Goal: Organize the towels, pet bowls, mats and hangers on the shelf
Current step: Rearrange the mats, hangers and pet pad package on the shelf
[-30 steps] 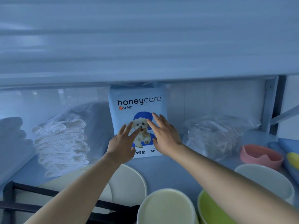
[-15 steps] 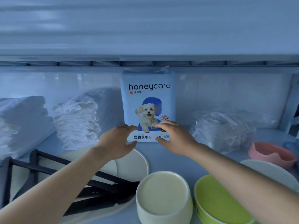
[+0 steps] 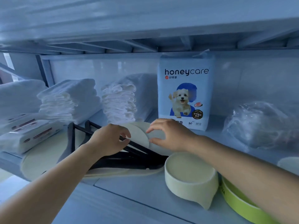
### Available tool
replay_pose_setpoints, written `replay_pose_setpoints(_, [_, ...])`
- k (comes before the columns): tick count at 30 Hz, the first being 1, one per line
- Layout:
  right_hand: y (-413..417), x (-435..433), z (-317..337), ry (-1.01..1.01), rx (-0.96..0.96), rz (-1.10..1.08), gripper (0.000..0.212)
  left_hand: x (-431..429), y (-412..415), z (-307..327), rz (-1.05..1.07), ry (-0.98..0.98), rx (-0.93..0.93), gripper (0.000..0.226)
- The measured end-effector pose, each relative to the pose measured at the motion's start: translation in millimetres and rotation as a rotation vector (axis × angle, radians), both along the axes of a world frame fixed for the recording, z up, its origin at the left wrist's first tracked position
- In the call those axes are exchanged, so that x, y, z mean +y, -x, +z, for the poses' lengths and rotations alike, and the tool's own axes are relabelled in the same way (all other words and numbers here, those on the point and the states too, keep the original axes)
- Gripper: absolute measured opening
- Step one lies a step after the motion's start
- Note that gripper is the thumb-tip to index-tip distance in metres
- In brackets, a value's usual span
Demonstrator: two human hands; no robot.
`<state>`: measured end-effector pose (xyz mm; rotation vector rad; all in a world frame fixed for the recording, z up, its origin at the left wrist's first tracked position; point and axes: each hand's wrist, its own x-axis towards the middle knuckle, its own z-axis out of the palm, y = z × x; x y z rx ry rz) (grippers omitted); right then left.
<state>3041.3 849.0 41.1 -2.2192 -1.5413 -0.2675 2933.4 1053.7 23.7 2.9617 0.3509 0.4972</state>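
Black hangers (image 3: 129,157) lie in a pile across round cream mats (image 3: 40,159) on the shelf. My left hand (image 3: 110,139) reaches over them and pinches a hanger bar between finger and thumb, at the edge of the upper mat (image 3: 139,133). Beside it, my right hand (image 3: 169,136) hovers over that mat with finger and thumb spread, holding nothing. The honeycare pad pack (image 3: 184,94) stands upright just behind my right hand. Folded white towels (image 3: 69,101) and a second stack (image 3: 119,102) sit at the back left. A cream pet bowl (image 3: 189,172) and a green bowl (image 3: 239,202) stand at the front right.
Two wrapped white packs (image 3: 27,135) lie at the left on the mats. A crumpled clear plastic bag (image 3: 262,125) sits at the back right, and another pale bowl (image 3: 289,164) shows at the right edge. The shelf above (image 3: 145,29) hangs low overhead.
Both hands let go of the honeycare pack and came down and forward to the mats and hangers. The view swung left, showing more towels and the wrapped packs.
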Motion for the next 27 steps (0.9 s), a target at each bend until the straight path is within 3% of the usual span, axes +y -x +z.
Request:
replay_pose_setpoints(11, [4.6, 50.1, 5.0, 0.067, 0.000, -0.031, 0.029, 56.3, 17.6, 3.6, 0.025, 0.022, -0.036, 0.011])
replay_pose_setpoints(27, [-41.0, 116.0, -11.9, 0.245, -0.003, -0.320, 0.031, 142.4, -49.0, 5.2, -0.102, -0.064, 0.163, 0.020])
